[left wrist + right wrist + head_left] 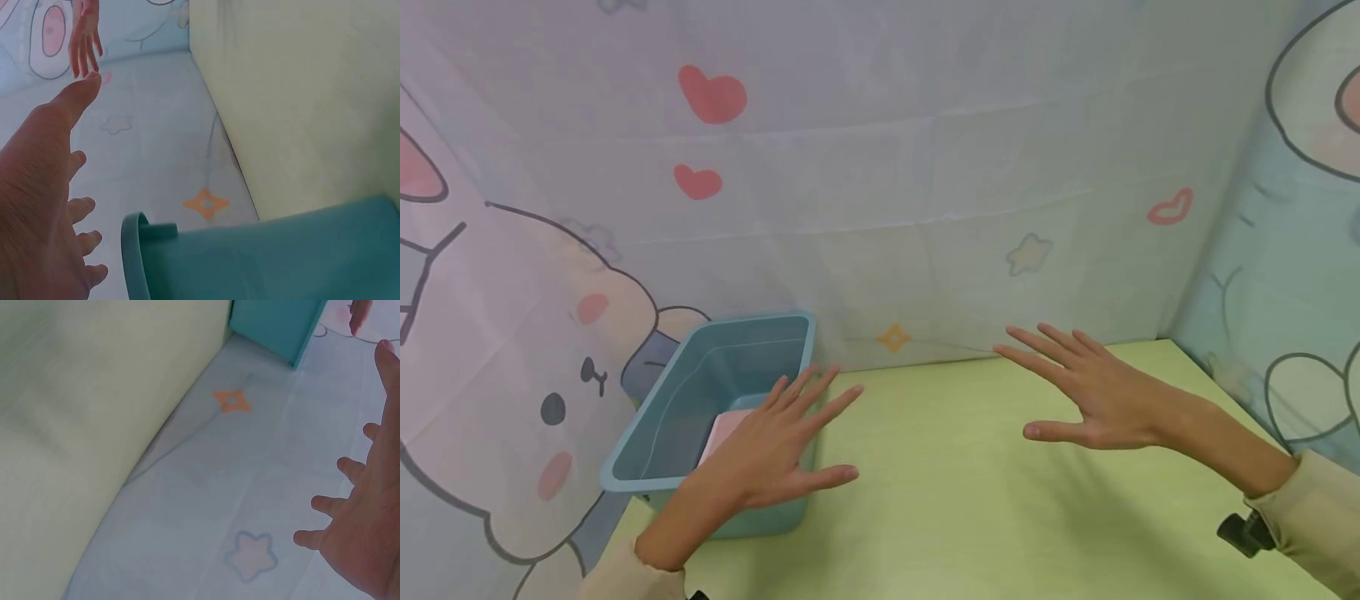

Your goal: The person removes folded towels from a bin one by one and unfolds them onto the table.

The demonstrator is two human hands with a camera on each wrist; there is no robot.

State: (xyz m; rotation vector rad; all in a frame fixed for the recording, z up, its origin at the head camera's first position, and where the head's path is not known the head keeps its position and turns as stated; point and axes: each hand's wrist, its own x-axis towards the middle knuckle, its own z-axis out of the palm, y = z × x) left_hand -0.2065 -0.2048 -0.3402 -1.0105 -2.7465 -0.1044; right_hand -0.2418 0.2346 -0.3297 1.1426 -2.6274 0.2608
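Observation:
In the head view my left hand is held up with fingers spread, overlapping the right side of a teal plastic bin. Inside the bin lies a flat pink item, partly hidden behind that hand. My right hand hovers over the right half of the table, its fingers straight and spread, holding nothing. The left wrist view has the bin's side just beyond the left hand. Spread fingers of the right hand show in the right wrist view, with the bin farther off.
A light green tabletop lies under both hands. Behind it hangs a pale cloth backdrop printed with hearts, stars and cartoon animals, which also runs along the left and right sides. The bin stands at the table's left edge, near the backdrop.

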